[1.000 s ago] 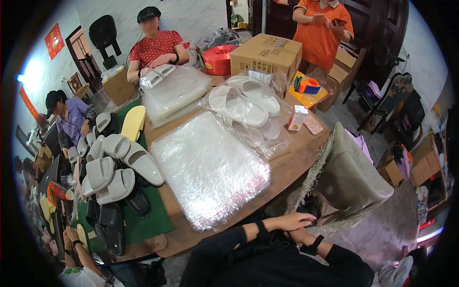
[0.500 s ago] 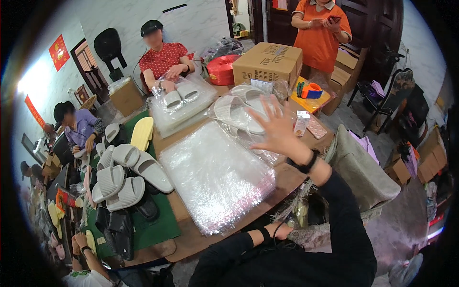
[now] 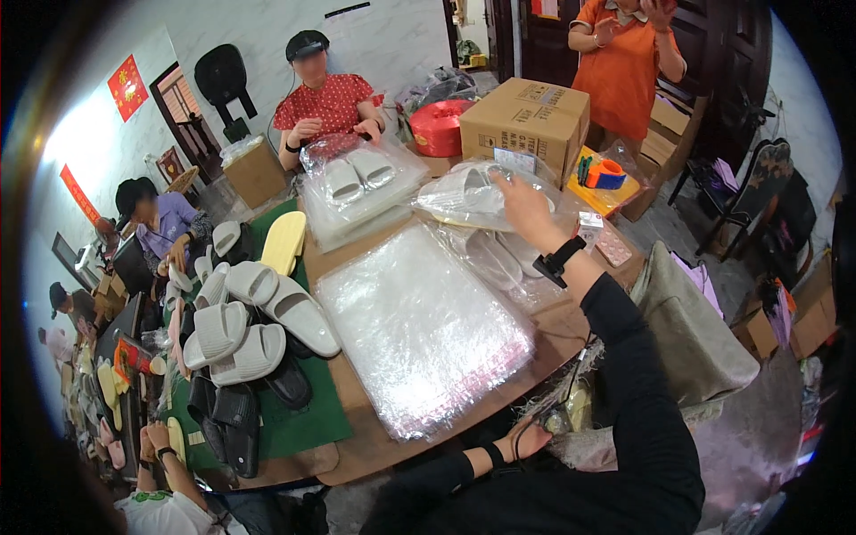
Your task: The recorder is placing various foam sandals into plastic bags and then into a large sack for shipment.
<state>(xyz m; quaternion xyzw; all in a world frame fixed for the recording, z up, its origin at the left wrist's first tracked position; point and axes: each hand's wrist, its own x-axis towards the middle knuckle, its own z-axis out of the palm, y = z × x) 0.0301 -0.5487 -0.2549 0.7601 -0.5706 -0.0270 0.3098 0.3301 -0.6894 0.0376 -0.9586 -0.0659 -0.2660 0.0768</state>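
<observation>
The right hand (image 3: 528, 212) pinches a bagged pair of grey slippers (image 3: 462, 198) over the table's (image 3: 358, 406) far right, in front of a carton (image 3: 522, 125). The pair's long axis runs roughly left to right; the toe end cannot be told. Another bagged pair (image 3: 486, 254) lies beneath. The left hand (image 3: 526, 440) is low beside grey cloth (image 3: 687, 334), its fingers unclear.

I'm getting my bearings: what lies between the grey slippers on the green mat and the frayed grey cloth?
A stack of clear plastic bags, then a strip of brown tabletop, as the head view shows.
</observation>
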